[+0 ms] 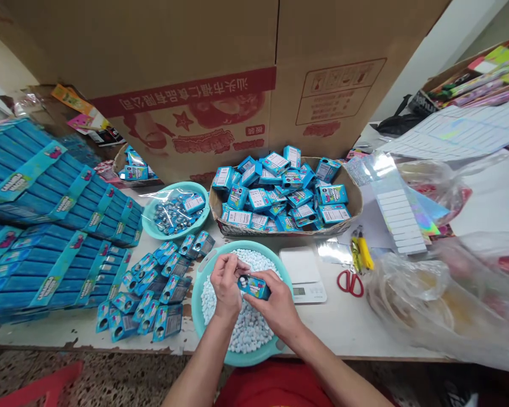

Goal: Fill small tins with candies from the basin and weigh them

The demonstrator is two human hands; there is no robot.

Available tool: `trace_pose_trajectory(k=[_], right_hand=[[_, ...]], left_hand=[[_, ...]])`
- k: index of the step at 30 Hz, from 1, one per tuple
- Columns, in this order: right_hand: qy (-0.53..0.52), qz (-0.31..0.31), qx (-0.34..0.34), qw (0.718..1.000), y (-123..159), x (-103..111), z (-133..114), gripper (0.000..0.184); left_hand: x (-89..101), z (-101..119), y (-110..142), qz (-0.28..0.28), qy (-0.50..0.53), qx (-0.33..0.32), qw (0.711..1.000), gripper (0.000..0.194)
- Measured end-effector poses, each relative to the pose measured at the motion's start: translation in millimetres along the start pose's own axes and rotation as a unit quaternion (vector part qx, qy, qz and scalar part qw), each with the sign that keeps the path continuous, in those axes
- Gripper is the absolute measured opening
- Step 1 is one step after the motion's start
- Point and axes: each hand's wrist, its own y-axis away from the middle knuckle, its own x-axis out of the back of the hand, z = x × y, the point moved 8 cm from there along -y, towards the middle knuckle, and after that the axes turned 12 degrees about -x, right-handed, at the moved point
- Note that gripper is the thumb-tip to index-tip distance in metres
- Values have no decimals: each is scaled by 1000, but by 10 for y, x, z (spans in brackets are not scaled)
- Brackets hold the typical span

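My right hand (279, 305) grips a small blue candy box (257, 287) over the large turquoise basin (197, 316). White candies show in the round opening at the box's left end. My left hand (226, 282) is beside that opening, its fingers curled together; what they hold, if anything, is hidden. Loose white and pale blue candies (254, 330) fill the basin below both hands. Several blue boxes with round openings (167, 322) stand in a group to the left of the basin.
Behind the basin is a cut carton (286, 230) full of blue boxes. A smaller turquoise bowl (148, 229) holds shiny metallic pieces. To the right are a white scale (309, 291), red scissors (350, 284), yellow cutters (365, 254) and plastic bags (411, 305). Blue packs (46, 271) are stacked left.
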Motion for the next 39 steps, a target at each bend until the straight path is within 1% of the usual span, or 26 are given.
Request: trace_pose_trajectory(k=[4,8,12,13,16,17,18,20,21,22,23,24,25,26,27,29,30,31,32,33,34,35,36,37,38,39], right_hand=[[-22,3,2,1000,-35,5,21,30],[-48,-22,0,999,-75,-17,53,32],[-64,-26,-8,998,-80,14,116,35],[-65,-23,-9,998,-78,24,134,36],[-69,-15,-16,997,-67,48,161,34],[-74,-13,-18,997,-56,65,157,34],[-79,-13,-17,997,-38,87,145,34],[-86,-21,-9,996,20,153,111,35],[-84,-23,-5,996,58,202,102,35],[-78,-24,-3,997,100,255,103,35],[-68,-27,-4,997,144,308,116,33],[-55,-30,-6,998,189,354,136,32],[-42,-35,-9,998,233,395,161,31],[-32,-39,-12,999,277,431,182,31],[-25,-40,-14,999,320,466,194,31],[-33,-25,-18,999,394,552,190,32],[-46,-10,-24,999,423,600,178,32],[-60,5,-29,998,443,642,159,32],[-73,17,-33,997,454,674,135,33],[-80,26,-37,996,454,694,110,35],[-79,32,-41,996,442,699,92,36],[-70,36,-46,996,421,691,82,36],[-57,37,-52,996,393,673,82,35],[-41,35,-58,997,364,648,93,34],[-26,34,-62,997,337,621,110,33],[-12,34,-65,997,315,596,132,32]], left_hand=[[-35,28,30,-20,-22,-2,1000,24],[-80,91,38,-49,0,-13,999,24],[-75,161,23,-28,38,-12,999,23],[-92,170,29,-30,46,-7,998,24],[-174,167,62,-61,53,21,997,26],[-173,168,57,-62,55,22,996,26],[-141,172,32,-51,58,13,997,26],[6,147,-69,-8,52,-19,998,26],[103,97,-133,13,32,-33,999,26],[192,18,-198,21,-5,-40,999,27],[261,-86,-257,14,-57,-43,997,28],[296,-206,-303,-13,-120,-45,992,27],[285,-332,-328,-61,-183,-52,980,25],[237,-454,-322,-122,-245,-65,960,22],[168,-563,-281,-186,-305,-83,930,20],[44,-733,-129,-286,-414,-116,856,22],[10,-794,-39,-320,-466,-123,816,26],[2,-836,46,-342,-511,-123,779,28],[17,-859,121,-355,-549,-121,747,30],[47,-865,184,-362,-575,-119,724,30],[88,-857,230,-362,-592,-122,709,28],[141,-836,252,-352,-600,-127,707,24],[203,-810,253,-333,-598,-133,716,20],[270,-781,235,-308,-586,-138,737,17],[334,-751,205,-279,-562,-143,766,15],[392,-719,166,-249,-525,-147,800,15]])
